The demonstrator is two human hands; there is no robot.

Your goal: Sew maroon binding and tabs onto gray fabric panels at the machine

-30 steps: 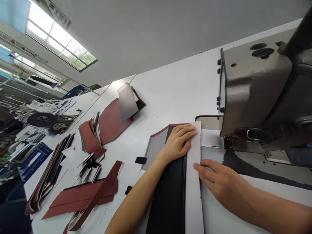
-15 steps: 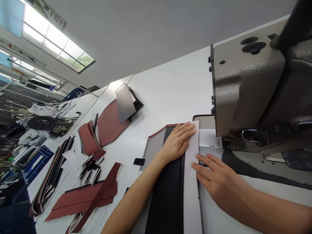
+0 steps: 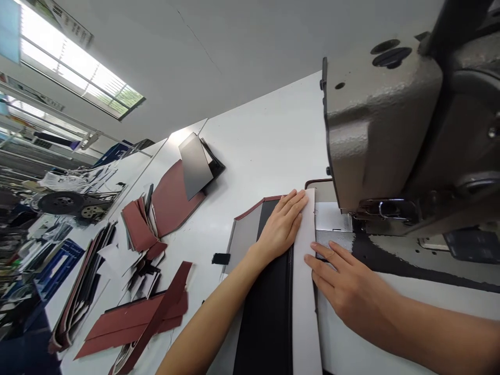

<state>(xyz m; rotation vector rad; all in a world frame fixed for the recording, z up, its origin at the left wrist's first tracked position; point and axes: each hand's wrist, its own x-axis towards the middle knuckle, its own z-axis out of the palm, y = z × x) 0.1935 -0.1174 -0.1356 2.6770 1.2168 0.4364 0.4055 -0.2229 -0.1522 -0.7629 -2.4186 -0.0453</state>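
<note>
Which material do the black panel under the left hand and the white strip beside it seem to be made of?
The black panel looks like leather or imitation leather, with a smooth, dull finish; the look cannot settle which. The white strip looks like stiff paper or card, matte and flat with crisp straight edges, though thin plastic is possible.

We see a white strip (image 3: 307, 291) over a black panel (image 3: 265, 317), brick-red pieces (image 3: 172, 200), probably leather, at nine o'clock, and a mottled grey sewing machine (image 3: 380, 114) at two o'clock.
</note>
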